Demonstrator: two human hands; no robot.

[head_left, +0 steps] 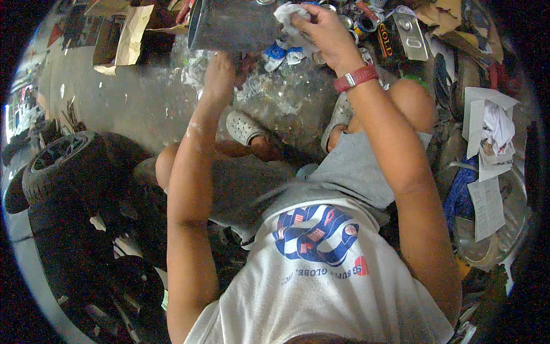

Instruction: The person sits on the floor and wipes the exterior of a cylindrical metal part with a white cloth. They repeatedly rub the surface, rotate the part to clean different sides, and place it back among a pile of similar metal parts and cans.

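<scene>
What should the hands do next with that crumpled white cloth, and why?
Probably wipe the white cloth gently leftward across the dark grey panel: the right hand holds it bunched by the panel's right edge, while the left hand, at the near edge, seems to steady the panel.

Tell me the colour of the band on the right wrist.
The band is red; the head view shows it best.

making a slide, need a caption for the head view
Left hand at the lower edge of a dark panel, right hand holding a crumpled white wad.
</scene>
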